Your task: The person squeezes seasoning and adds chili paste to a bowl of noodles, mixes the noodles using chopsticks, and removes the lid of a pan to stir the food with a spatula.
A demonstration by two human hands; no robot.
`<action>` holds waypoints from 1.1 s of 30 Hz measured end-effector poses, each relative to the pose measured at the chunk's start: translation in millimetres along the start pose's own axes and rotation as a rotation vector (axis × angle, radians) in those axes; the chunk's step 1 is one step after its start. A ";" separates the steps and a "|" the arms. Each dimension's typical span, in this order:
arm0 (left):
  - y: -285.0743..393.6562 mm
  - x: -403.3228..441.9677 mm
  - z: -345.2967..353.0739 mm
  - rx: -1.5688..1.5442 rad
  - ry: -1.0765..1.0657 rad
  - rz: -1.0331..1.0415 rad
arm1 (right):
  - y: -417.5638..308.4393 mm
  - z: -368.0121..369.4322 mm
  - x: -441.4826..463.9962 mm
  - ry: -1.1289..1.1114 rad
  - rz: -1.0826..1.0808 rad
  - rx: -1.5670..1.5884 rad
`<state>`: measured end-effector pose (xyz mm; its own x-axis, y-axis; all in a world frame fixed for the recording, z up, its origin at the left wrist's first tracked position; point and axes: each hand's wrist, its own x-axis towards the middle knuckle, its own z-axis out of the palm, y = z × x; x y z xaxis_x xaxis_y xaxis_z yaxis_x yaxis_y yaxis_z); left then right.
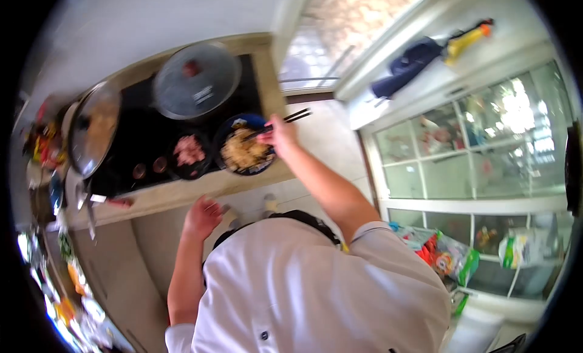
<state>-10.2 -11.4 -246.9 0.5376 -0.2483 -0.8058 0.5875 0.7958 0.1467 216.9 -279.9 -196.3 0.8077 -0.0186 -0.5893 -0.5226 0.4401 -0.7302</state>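
My right hand [279, 137] is closed on a pair of dark chopsticks [297, 115]. Their lower ends reach into a dark blue bowl [255, 170] at the front right of the cooktop. Pale, shredded-looking food [243, 149] fills the bowl, touched by the chopsticks. To its left is a small dark pan [197, 171] with chopped pink meat [189, 150] in it. In front of the counter edge hangs my left hand [203, 217], empty, its fingers loosely bent and slightly apart.
Behind the bowl stands a large lidded pot [197, 80] on the black cooktop [136, 119]. A glass-lidded pan [94, 129] and a knife [91, 216] are at the left. Packets [45, 140] crowd the far left corner. Bags [449, 256] lie by the glazed door [449, 152].
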 end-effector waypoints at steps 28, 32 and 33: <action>9.3 10.9 -5.2 0.069 0.018 -0.026 | -3.0 -29.0 -10.0 -0.027 0.006 0.035; 7.3 -2.9 6.5 0.092 0.090 0.002 | -45.1 -16.4 -41.2 -0.064 -0.120 0.048; 6.8 -4.7 7.3 0.075 0.111 0.015 | -48.7 -14.5 -47.2 -0.091 -0.162 0.016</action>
<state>-4.4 -8.8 -237.9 0.4790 -0.1703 -0.8611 0.6253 0.7547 0.1986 200.2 -313.5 -137.9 0.9025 -0.0094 -0.4306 -0.3803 0.4521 -0.8068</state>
